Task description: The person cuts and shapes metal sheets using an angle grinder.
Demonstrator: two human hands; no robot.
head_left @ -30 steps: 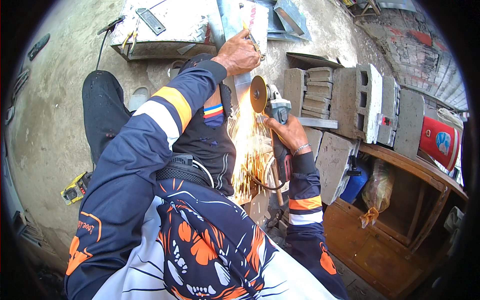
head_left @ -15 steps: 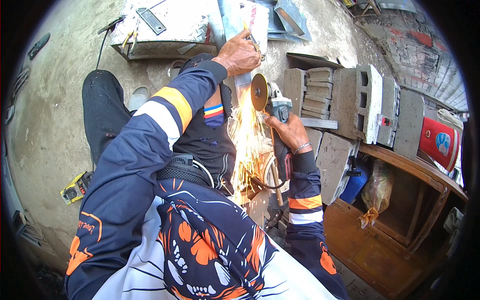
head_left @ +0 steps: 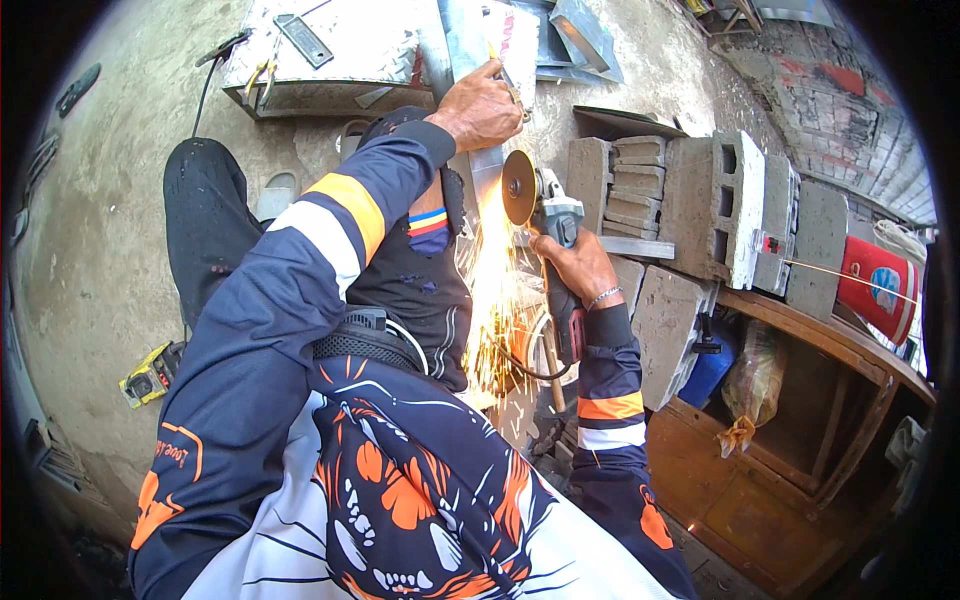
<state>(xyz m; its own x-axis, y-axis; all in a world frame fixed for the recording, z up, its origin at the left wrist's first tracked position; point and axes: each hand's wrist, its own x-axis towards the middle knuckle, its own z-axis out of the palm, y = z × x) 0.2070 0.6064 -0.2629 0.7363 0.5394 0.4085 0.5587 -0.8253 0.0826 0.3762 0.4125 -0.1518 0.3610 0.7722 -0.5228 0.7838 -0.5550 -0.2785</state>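
My right hand (head_left: 580,268) is wrapped around an angle grinder (head_left: 563,222), whose round yellowish-brown disc (head_left: 519,187) stands upright against the end of a grey metal bar (head_left: 487,165). Bright sparks (head_left: 492,290) pour down from that contact toward my lap. On the far side of the cut, my left hand (head_left: 478,108) is closed over the bar, its fingers curled round the edge. A small metal tool with a yellowish tip (head_left: 492,50) shows beside those fingers; its kind is hard to make out.
A low metal-topped bench (head_left: 350,45) holds a level-like tool (head_left: 303,40) and yellow-handled pliers (head_left: 262,80). Concrete blocks (head_left: 690,195) stand on the right, by a wooden cabinet (head_left: 740,490) and a red cooler (head_left: 868,285). A yellow-black tool (head_left: 150,377) lies on the left floor.
The grinder and both hands hold nearly the same place. The spark stream has shifted shape, and a thin spark streak now crosses in front of the red cooler.
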